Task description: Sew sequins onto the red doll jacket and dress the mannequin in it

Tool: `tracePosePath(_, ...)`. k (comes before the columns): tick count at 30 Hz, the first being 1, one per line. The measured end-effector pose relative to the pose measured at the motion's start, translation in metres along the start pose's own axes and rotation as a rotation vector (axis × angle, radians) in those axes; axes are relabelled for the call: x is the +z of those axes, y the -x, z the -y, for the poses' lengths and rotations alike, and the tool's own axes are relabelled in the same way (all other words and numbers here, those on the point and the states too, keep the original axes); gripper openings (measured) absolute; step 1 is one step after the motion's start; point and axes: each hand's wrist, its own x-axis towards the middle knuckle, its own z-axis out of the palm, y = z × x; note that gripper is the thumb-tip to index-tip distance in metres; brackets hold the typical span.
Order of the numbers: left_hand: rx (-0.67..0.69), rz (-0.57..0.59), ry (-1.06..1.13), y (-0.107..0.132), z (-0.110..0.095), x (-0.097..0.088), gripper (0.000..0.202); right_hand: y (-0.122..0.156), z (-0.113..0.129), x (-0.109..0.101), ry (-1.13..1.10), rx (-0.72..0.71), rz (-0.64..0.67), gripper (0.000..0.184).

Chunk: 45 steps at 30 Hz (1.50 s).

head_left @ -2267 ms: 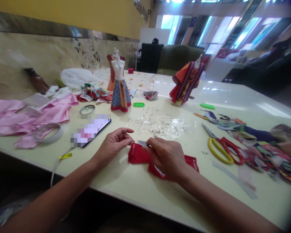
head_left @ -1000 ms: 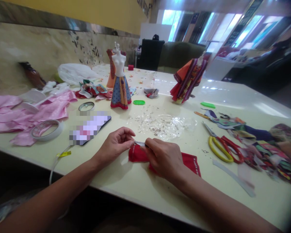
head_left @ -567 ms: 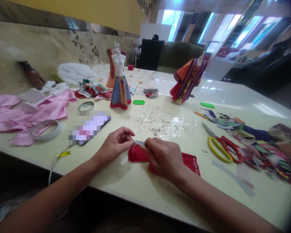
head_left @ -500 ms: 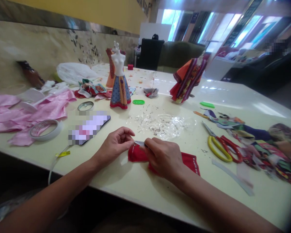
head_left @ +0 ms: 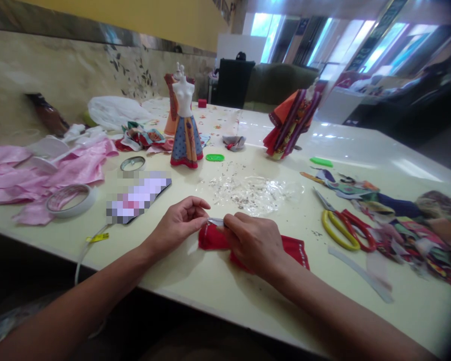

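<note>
A red cloth (head_left: 214, 238) lies folded on the pale table top (head_left: 225, 296), with a second red end (head_left: 296, 253) showing past my right hand (head_left: 253, 245). My left hand (head_left: 176, 225) pinches a small silver strip (head_left: 216, 221) at the cloth's upper fold. The fingers of my right hand press on the cloth and meet that strip from the other side. The cloth's middle is hidden beneath my right hand. A sheet of clear plastic (head_left: 251, 194) strewn with dark specks lies just beyond both hands.
Yellow-and-red handled scissors (head_left: 342, 230) and heaped fabric scraps (head_left: 406, 225) lie to the right. Left are a blurred phone (head_left: 139, 195), a tape roll (head_left: 71, 200) and pink fabric (head_left: 41, 175). Dressed mannequins (head_left: 186, 140) (head_left: 295, 123) stand farther back.
Both hands stay at the red cloth and strip, with the right hand slightly closer to the left. The view has drifted a little.
</note>
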Motion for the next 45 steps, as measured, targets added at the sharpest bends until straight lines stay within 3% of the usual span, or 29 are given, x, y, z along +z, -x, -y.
tracePosePath(11, -0.01, 0.008, -0.009, -0.0002, 0.0003, -0.0005, 0.025, 0.0014, 0.0024, 0.001, -0.037, 0.035, -0.013, 0.02)
tracePosePath(20, 0.008, -0.003, 0.048, 0.0, 0.0027, -0.001, 0.025, -0.0027, 0.0049, -0.0006, -0.447, 0.254, 0.057, 0.031)
tracePosePath(25, -0.008, -0.011, 0.124, -0.0009, 0.0057, -0.001, 0.027, -0.0038, 0.0046, -0.0004, -0.562, 0.313, 0.079, 0.033)
tracePosePath(37, -0.156, -0.008, 0.238, -0.0013, 0.0055, 0.0009, 0.016, 0.0031, 0.0031, 0.0018, -0.114, 0.029, -0.148, 0.029)
tracePosePath(45, -0.145, -0.025, 0.228, -0.0028, 0.006, 0.001, 0.014, 0.003, 0.004, 0.0025, -0.032, 0.008, -0.16, 0.026)
